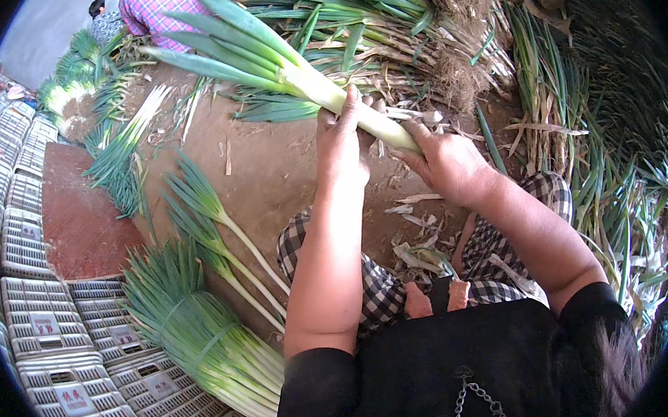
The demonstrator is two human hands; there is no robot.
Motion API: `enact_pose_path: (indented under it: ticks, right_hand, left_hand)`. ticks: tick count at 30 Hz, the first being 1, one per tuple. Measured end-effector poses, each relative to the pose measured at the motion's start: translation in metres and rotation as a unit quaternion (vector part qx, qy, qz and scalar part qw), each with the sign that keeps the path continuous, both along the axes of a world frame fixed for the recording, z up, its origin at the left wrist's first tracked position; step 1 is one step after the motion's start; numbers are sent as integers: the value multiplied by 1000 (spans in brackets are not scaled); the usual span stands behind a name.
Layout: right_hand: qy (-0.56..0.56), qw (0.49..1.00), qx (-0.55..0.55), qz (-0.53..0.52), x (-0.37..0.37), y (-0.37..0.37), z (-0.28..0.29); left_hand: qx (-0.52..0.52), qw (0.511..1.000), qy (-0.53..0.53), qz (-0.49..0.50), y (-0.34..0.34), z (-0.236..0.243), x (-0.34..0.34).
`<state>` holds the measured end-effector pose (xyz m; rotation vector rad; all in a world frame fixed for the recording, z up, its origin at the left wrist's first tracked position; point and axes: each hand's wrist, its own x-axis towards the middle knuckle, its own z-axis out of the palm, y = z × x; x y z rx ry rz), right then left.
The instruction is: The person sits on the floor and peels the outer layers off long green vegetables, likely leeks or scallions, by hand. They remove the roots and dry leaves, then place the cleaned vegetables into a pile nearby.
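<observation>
A thick green onion (304, 79) slants across the view in front of me, leaves up to the left and pale root end down to the right. My left hand (341, 133) is closed around its white shank, thumb on top. At the lower end, the fingers of my right hand (452, 160) grip the shank near its tip, hiding the root end. Several loose green onions (235, 248) with clean white stalks lie on the ground to my left. Beside them rests a large tied bundle of green onions (202, 328).
White plastic crates (56, 316) line the left side by a reddish board (87, 208). Untrimmed green onions with roots (454, 34) are heaped ahead and to the right. Peeled husks (424, 252) litter the ground between my legs. Another person in a plaid shirt (158, 14) is at far left.
</observation>
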<state>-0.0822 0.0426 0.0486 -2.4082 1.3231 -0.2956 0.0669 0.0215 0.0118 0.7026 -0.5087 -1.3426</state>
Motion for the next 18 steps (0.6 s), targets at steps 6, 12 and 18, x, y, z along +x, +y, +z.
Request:
enact_pose_path:
  ticks: [6,12,18]
  right_hand:
    - [-201,970,138,-12,-12,-10,-10]
    - [-258,870,419,-1,-27,-19,-31]
    - [-302,833,457,80,-30,1,20]
  left_hand:
    - [-14,1000,-17,16,8,23,-1]
    - [-75,992,9,-105,11,33,10]
    - [-169,955,188,-155,8,33,21]
